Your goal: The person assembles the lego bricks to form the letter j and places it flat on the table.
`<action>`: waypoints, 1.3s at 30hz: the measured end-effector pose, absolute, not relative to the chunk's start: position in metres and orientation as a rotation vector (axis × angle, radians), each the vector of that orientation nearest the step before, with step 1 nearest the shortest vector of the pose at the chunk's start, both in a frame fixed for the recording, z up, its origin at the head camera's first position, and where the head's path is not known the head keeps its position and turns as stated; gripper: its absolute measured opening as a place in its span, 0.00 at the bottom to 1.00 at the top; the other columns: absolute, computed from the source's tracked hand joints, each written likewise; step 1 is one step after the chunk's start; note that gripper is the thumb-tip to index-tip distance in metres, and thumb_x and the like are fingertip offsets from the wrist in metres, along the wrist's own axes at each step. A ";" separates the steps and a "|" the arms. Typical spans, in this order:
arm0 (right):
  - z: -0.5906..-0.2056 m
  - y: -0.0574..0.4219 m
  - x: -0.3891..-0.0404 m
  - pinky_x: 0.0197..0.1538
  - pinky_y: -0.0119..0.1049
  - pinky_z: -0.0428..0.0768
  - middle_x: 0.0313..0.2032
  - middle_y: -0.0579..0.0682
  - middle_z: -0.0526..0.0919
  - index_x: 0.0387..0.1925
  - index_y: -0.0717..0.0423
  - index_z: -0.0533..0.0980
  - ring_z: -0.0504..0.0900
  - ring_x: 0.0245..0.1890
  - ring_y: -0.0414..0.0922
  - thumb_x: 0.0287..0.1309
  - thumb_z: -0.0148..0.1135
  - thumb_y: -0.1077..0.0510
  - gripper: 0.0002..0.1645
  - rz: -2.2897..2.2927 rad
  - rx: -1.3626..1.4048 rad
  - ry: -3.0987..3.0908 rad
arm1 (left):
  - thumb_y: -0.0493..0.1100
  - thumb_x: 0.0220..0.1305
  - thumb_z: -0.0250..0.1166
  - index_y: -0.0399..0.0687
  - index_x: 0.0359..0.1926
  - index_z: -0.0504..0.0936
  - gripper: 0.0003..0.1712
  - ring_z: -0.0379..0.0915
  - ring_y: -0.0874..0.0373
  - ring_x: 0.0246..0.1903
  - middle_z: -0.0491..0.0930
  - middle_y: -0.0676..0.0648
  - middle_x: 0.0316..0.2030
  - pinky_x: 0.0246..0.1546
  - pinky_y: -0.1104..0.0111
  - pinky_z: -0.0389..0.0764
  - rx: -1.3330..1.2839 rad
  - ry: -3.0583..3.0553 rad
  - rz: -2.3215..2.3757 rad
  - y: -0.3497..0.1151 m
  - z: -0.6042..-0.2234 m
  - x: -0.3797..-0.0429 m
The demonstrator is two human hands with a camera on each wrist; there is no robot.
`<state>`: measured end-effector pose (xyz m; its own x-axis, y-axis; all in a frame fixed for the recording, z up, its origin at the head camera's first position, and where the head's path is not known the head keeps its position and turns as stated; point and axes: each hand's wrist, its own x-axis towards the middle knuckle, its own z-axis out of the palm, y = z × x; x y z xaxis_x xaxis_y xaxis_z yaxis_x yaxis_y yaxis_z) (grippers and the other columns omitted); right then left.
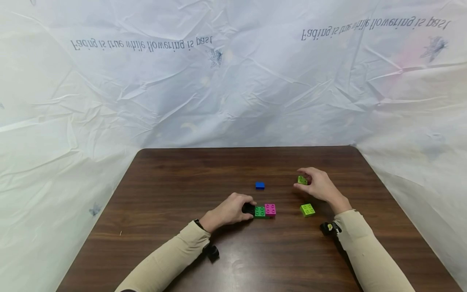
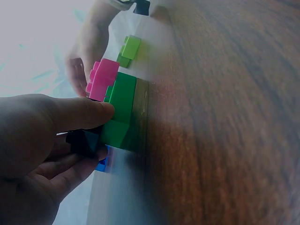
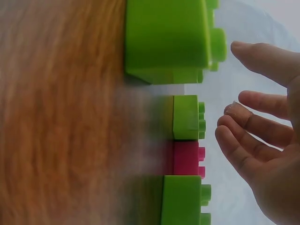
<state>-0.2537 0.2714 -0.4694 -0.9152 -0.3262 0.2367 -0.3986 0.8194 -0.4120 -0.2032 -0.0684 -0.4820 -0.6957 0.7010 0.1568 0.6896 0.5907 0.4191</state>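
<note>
In the head view my left hand (image 1: 231, 209) pinches a black toy building brick (image 1: 249, 209) between thumb and fingers. It touches the left end of a green brick (image 1: 260, 211), with a pink brick (image 1: 270, 209) at the right end. The left wrist view shows the pink brick (image 2: 104, 78) raised above the green one (image 2: 123, 98). My right hand (image 1: 319, 185) hovers over a lime brick (image 1: 302, 180), thumb and fingers spread. Its fingers stand apart from the bricks in the right wrist view. Nearer me lies another lime brick (image 1: 307, 209).
A flat blue brick (image 1: 260, 185) lies behind the green one. In the right wrist view a second pink-looking brick (image 3: 186, 158) sits between two lime ones. The brown table (image 1: 175, 178) has pale printed sheeting (image 1: 226, 101) hanging behind and beside it.
</note>
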 end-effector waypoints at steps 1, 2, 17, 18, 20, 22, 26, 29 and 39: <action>-0.470 0.272 -0.254 0.38 0.45 0.73 0.40 0.56 0.80 0.59 0.60 0.75 0.74 0.34 0.49 0.55 0.70 0.43 0.36 0.696 0.567 -2.846 | 0.45 0.57 0.73 0.50 0.49 0.84 0.18 0.80 0.60 0.47 0.84 0.51 0.48 0.44 0.74 0.79 1.214 2.778 0.716 -0.068 -0.482 -0.203; -0.470 0.272 -0.255 0.38 0.45 0.73 0.40 0.56 0.80 0.59 0.60 0.75 0.74 0.34 0.49 0.55 0.70 0.43 0.36 0.693 0.563 -2.845 | 0.45 0.56 0.73 0.50 0.49 0.84 0.18 0.80 0.60 0.47 0.84 0.51 0.48 0.44 0.74 0.79 1.212 2.778 0.716 -0.068 -0.482 -0.204; -0.472 0.278 -0.259 0.44 0.52 0.78 0.51 0.61 0.79 0.61 0.62 0.73 0.79 0.43 0.53 0.55 0.70 0.46 0.37 0.723 0.506 -2.915 | 0.45 0.57 0.73 0.49 0.49 0.84 0.18 0.80 0.61 0.47 0.84 0.51 0.48 0.44 0.74 0.79 1.210 2.770 0.709 -0.068 -0.481 -0.204; -0.472 0.279 -0.259 0.44 0.52 0.78 0.51 0.61 0.79 0.61 0.62 0.73 0.79 0.43 0.53 0.55 0.70 0.46 0.37 0.718 0.508 -2.918 | 0.45 0.56 0.73 0.49 0.49 0.84 0.18 0.80 0.61 0.47 0.84 0.51 0.48 0.44 0.74 0.79 1.211 2.772 0.710 -0.068 -0.482 -0.204; -0.471 0.279 -0.259 0.44 0.51 0.78 0.51 0.61 0.79 0.61 0.62 0.73 0.79 0.43 0.53 0.55 0.70 0.46 0.37 0.713 0.510 -2.920 | 0.45 0.56 0.73 0.49 0.49 0.84 0.18 0.80 0.61 0.46 0.84 0.51 0.47 0.44 0.74 0.79 1.218 2.776 0.714 -0.068 -0.482 -0.203; -0.471 0.279 -0.260 0.44 0.51 0.78 0.51 0.61 0.79 0.61 0.62 0.73 0.78 0.43 0.53 0.55 0.70 0.47 0.36 0.705 0.511 -2.931 | 0.45 0.56 0.73 0.49 0.48 0.84 0.18 0.80 0.61 0.46 0.85 0.51 0.47 0.44 0.73 0.79 1.220 2.781 0.714 -0.068 -0.482 -0.203; -0.471 0.280 -0.260 0.45 0.51 0.78 0.51 0.61 0.79 0.62 0.62 0.72 0.78 0.44 0.53 0.57 0.69 0.48 0.36 0.701 0.510 -2.963 | 0.45 0.56 0.73 0.49 0.48 0.84 0.18 0.80 0.61 0.47 0.85 0.52 0.47 0.45 0.73 0.79 1.210 2.783 0.717 -0.068 -0.482 -0.202; -0.471 0.281 -0.261 0.43 0.49 0.78 0.48 0.60 0.80 0.61 0.62 0.72 0.78 0.42 0.52 0.57 0.68 0.49 0.35 0.698 0.518 -2.985 | 0.45 0.56 0.73 0.49 0.48 0.84 0.18 0.79 0.61 0.47 0.85 0.52 0.47 0.46 0.72 0.79 1.202 2.783 0.720 -0.067 -0.482 -0.201; -0.469 0.280 -0.263 0.32 0.38 0.70 0.33 0.50 0.79 0.60 0.61 0.75 0.71 0.30 0.45 0.57 0.69 0.52 0.31 0.631 0.551 -3.033 | 0.45 0.56 0.73 0.50 0.48 0.84 0.18 0.79 0.62 0.47 0.85 0.52 0.47 0.46 0.72 0.79 1.195 2.788 0.713 -0.067 -0.483 -0.200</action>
